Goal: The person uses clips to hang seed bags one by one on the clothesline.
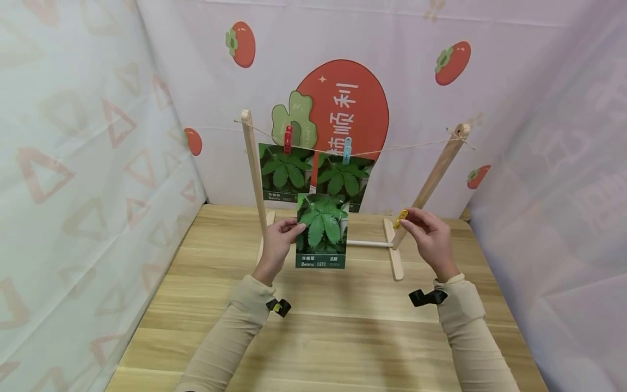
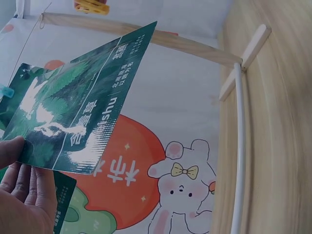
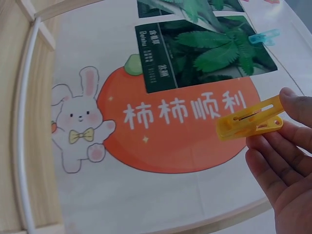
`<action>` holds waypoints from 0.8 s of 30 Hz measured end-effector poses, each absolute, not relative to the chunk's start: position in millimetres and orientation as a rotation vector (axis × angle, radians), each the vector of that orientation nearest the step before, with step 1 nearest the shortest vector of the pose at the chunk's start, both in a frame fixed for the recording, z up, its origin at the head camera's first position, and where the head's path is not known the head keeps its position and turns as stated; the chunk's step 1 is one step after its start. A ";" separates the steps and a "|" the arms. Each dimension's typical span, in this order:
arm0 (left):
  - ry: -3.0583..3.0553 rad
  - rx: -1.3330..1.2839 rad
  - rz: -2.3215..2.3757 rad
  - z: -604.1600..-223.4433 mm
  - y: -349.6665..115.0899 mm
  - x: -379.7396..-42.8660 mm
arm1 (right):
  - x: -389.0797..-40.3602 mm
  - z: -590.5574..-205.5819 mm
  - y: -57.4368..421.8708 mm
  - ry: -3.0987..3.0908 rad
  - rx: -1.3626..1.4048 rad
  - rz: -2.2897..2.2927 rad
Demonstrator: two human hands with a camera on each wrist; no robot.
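My left hand (image 1: 281, 243) pinches the left edge of a green seed packet (image 1: 320, 234) with a leaf picture, held upright in front of the wooden rack. In the left wrist view the thumb lies on the face of that packet (image 2: 73, 107) and the fingers are behind it. My right hand (image 1: 431, 239) holds a yellow clothespin (image 3: 251, 119) between thumb and fingertips, beside the rack's right post. Two similar packets hang from the string, the left one (image 1: 279, 177) under a red clothespin (image 1: 288, 140), the right one (image 1: 362, 185) under a light blue clothespin (image 1: 347, 151).
A thin string (image 1: 406, 148) runs between the left post (image 1: 253, 163) and right post (image 1: 436, 174). A white rod (image 1: 369, 244) joins the wooden feet (image 1: 398, 267) on the wood-grain table (image 1: 313, 337). Behind stands a printed cloth (image 1: 411, 32), with more cloth at both sides.
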State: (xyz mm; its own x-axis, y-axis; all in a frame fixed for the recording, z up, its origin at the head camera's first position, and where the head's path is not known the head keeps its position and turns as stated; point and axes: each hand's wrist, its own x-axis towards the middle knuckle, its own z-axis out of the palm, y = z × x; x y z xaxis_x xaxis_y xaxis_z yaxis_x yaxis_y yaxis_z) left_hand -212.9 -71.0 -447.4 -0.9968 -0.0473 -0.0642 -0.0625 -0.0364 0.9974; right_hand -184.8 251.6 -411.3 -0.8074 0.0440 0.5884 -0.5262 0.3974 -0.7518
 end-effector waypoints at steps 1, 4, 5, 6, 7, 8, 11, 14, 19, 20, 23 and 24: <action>2.182 -0.105 2.250 -446.1 -69.9 -213.7 | -186.8 -410.9 252.4 -2.125 0.406 1.421; 2.217 -0.052 2.237 -441.5 -67.0 -217.1 | -190.0 -406.2 253.0 -2.098 0.421 1.423; 2.220 -0.043 2.235 -439.8 -66.0 -218.1 | -190.6 -404.0 252.9 -2.088 0.433 1.418; 2.220 -0.038 2.233 -438.1 -65.1 -219.2 | -191.3 -401.8 252.9 -2.078 0.442 1.414; 2.216 -0.037 2.234 -436.5 -64.2 -220.1 | -191.9 -399.5 253.0 -2.069 0.452 1.416; 2.213 -0.037 2.234 -434.9 -63.1 -220.8 | -192.6 -397.1 253.0 -2.059 0.464 1.419; 2.206 -0.042 2.239 -432.3 -59.6 -222.5 | -195.8 -390.3 253.8 -2.028 0.489 1.426; 2.220 -0.059 2.241 -430.4 -55.5 -223.1 | -198.7 -383.4 255.1 -1.997 0.503 1.427; 2.220 -0.069 2.258 -428.1 -47.5 -224.3 | -201.3 -369.4 257.6 -1.992 0.493 1.364; 2.216 -0.066 2.262 -427.8 -45.7 -224.7 | -202.0 -366.3 257.9 -1.997 0.490 1.354; 2.193 -0.043 2.282 -425.7 -40.0 -226.1 | -204.3 -356.4 258.6 -2.009 0.496 1.325; 2.184 -0.036 2.287 -425.0 -38.0 -226.9 | -205.5 -353.1 258.8 -2.006 0.504 1.329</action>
